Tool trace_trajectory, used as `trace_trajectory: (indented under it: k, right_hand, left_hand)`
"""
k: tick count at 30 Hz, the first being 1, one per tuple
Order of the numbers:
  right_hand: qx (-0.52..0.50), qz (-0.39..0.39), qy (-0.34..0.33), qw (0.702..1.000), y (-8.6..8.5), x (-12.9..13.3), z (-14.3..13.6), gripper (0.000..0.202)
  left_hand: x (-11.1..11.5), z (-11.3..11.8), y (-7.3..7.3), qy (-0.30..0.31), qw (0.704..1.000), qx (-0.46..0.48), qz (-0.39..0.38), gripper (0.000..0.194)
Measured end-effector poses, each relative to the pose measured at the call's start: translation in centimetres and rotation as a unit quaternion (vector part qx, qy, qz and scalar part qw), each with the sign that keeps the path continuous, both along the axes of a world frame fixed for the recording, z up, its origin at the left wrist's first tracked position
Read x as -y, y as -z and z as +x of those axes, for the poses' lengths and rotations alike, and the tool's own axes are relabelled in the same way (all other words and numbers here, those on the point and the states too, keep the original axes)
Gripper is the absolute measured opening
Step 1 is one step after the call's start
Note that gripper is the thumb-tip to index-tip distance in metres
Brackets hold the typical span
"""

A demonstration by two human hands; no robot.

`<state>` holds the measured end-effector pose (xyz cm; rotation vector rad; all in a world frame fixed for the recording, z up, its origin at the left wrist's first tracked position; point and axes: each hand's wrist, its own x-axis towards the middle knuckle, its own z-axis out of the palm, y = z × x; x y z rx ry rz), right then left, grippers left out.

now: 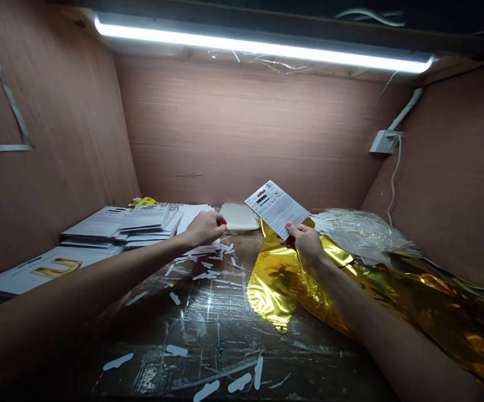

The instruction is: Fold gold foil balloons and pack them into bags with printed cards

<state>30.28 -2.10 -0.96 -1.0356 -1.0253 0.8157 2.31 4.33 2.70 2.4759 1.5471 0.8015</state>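
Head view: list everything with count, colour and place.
Light tube: one, white, top
Walls: three, brown, around
Tape strips: several, white, left wall
Power box: one, white, right corner
Cord: one, white, below box
Table: one, dark, beneath
Printed cards: many, white, left
Yellow item: one, yellow, rear left
Flat stack: one, cream, centre rear
Scraps: many, white, across table
Foil pieces: uncounted, gold, right half
Plastic bag: one, clear, right rear
Held card: one, white, centre
Forearms: two, bare, lower corners
Left hand: one, bare, near cards
Right hand: one, bare, holding card
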Motion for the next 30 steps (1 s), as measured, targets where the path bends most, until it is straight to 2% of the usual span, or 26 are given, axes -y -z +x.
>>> trace_trajectory:
  k: [3, 5, 8, 10, 14, 18, 21, 25, 28, 30]
  right_hand:
    - [0.013, -0.025, 0.021, 0.999, 0.4, -0.1, 0.1, 0.036]
    - [0.025, -0.030, 0.026, 0.999, 0.5, -0.1, 0.1, 0.033]
    - [0.035, -0.031, 0.030, 0.998, 0.4, -0.1, 0.1, 0.031]
    - [0.039, -0.035, 0.034, 0.998, 0.3, -0.1, 0.2, 0.030]
    - [0.049, -0.042, 0.036, 0.997, 0.1, -0.1, 0.5, 0.028]
    - [0.064, -0.050, 0.030, 0.996, 0.1, 0.0, 0.4, 0.028]
    - [0.080, -0.064, -0.001, 0.995, 0.2, 0.2, 0.2, 0.029]
    - [0.110, -0.092, -0.097, 0.985, 0.0, 0.9, -0.7, 0.028]
    - [0.139, -0.117, -0.180, 0.967, -0.1, 1.8, -1.7, 0.026]
    - [0.167, -0.128, -0.233, 0.949, 0.0, 2.2, -2.4, 0.027]
  left_hand:
    - [-4.5, 3.0, -0.9, -0.084, 0.996, -0.014, -0.023, 0.026]
    - [-7.0, 4.7, -1.2, -0.140, 0.989, -0.017, -0.049, 0.045]
    - [-9.4, 6.4, -1.7, -0.200, 0.976, -0.014, -0.082, 0.069]
    - [-10.4, 6.8, -2.1, -0.220, 0.971, -0.002, -0.093, 0.067]
    - [-11.4, 6.3, -2.8, -0.230, 0.965, 0.052, -0.113, 0.044]
    - [-11.3, 5.0, -3.1, -0.228, 0.951, 0.166, -0.130, 0.029]
    - [-10.6, 4.0, -3.0, -0.191, 0.920, 0.288, -0.187, 0.014]
    - [-8.3, 2.1, -2.5, -0.109, 0.850, 0.452, -0.248, 0.004]
    - [-5.2, 0.1, -1.3, -0.050, 0.792, 0.556, -0.246, 0.005]
    - [-2.9, -1.3, -0.3, -0.033, 0.757, 0.604, -0.245, 0.010]
